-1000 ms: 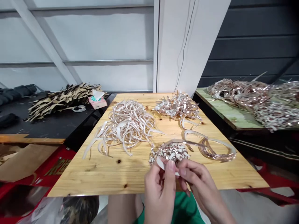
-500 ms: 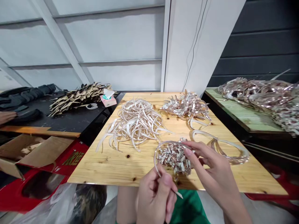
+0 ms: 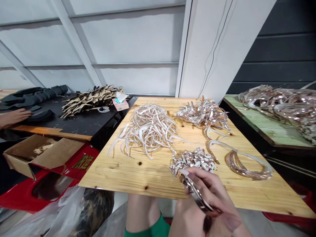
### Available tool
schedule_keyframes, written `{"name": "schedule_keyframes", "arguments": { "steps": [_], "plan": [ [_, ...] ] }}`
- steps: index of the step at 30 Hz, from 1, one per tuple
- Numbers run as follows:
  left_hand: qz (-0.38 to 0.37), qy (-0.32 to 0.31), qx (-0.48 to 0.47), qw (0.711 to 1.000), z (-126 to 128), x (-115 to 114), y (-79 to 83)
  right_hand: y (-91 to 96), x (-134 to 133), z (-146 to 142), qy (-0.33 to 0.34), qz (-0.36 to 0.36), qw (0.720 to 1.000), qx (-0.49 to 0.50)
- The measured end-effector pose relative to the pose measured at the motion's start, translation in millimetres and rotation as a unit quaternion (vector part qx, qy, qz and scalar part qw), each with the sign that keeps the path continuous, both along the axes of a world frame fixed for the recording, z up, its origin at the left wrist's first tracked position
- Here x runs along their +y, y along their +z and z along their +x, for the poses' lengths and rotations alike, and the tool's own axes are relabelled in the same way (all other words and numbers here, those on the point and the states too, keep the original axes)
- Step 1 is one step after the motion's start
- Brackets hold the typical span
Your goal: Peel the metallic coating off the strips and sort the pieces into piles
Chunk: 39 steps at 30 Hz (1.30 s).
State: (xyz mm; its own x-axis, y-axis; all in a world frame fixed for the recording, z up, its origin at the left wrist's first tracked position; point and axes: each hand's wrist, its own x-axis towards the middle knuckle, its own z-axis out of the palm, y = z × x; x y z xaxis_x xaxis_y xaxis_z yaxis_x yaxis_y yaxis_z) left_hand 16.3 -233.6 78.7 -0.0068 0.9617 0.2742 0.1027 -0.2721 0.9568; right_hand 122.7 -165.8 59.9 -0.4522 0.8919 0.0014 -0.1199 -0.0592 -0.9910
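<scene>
A shiny rose-gold strip (image 3: 197, 194) with a pale side is bent in a curve between my hands, low over the table's front edge. My right hand (image 3: 214, 187) has its fingers closed along the strip. Close beneath and partly behind it, my left hand (image 3: 185, 215) is also closed on the strip, near its lower end; the overlapping hands hide part of the grip. Just beyond my fingers lies a heap of short curled clippings (image 3: 195, 159). Right of that rests a looped bundle of strips (image 3: 247, 164).
A wooden table (image 3: 118, 177) carries a pile of long pale strips (image 3: 150, 128) and a shiny tangle (image 3: 204, 113). Left stand a black table (image 3: 74, 126), tissue pack (image 3: 120, 102) and cardboard box (image 3: 22, 153). Another person's hand (image 3: 17, 117) is there. More bundles (image 3: 278, 98) lie right.
My hands have come together lower and to the right, uncovering the clippings. The strip that arched between them now shows its shiny face. The view has shifted slightly left.
</scene>
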Motion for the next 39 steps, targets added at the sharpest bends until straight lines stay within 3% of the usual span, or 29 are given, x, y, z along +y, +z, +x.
{"name": "schedule_keyframes", "arguments": {
  "steps": [2,4,6,9,10,13,16,20,23,28,32,39],
  "plan": [
    [-0.008,-0.025,-0.007,1.0,-5,1,1.5,-2.8,-1,-5,-0.025,-0.022,0.999,0.006],
    [-0.025,-0.093,-0.037,0.995,-18,1,2.1,-5.1,-2,-8,-0.042,-0.028,0.999,-0.005],
    [-0.049,-0.182,-0.068,0.98,-37,-1,0.1,-6.0,-3,-9,-0.061,-0.027,0.998,-0.014],
    [-0.118,-0.261,-0.098,0.953,-67,-2,-10.8,-3.3,-6,-8,-0.06,-0.01,0.998,-0.032],
    [-0.142,-0.227,-0.11,0.957,-74,-1,-16.3,-1.6,-7,-8,-0.045,0.004,0.998,-0.043],
    [-0.157,-0.039,-0.086,0.983,-82,4,-34.2,3.8,-12,-7,0.02,0.054,0.995,-0.087],
    [-0.1,0.026,-0.025,0.994,-70,6,-45.9,6.0,-15,-8,0.064,0.077,0.987,-0.123],
    [-0.096,0.124,0.049,0.986,-53,8,-46.4,3.1,-16,-9,0.1,0.017,0.992,-0.082],
    [-0.085,0.105,0.042,0.99,-53,10,-44.3,-0.3,-14,-12,0.112,-0.018,0.993,-0.041],
    [-0.058,0.131,0.095,0.985,-63,12,-49.1,-7.4,-15,-21,0.084,0.002,0.996,-0.037],
    [-0.074,0.066,0.055,0.994,-67,11,-55.4,-15.2,-19,-28,0.047,0.052,0.995,-0.073],
    [-0.056,0.148,0.163,0.974,-71,9,-50.1,-22.6,-22,-43,-0.113,0.188,0.966,-0.139]
  ]
}}
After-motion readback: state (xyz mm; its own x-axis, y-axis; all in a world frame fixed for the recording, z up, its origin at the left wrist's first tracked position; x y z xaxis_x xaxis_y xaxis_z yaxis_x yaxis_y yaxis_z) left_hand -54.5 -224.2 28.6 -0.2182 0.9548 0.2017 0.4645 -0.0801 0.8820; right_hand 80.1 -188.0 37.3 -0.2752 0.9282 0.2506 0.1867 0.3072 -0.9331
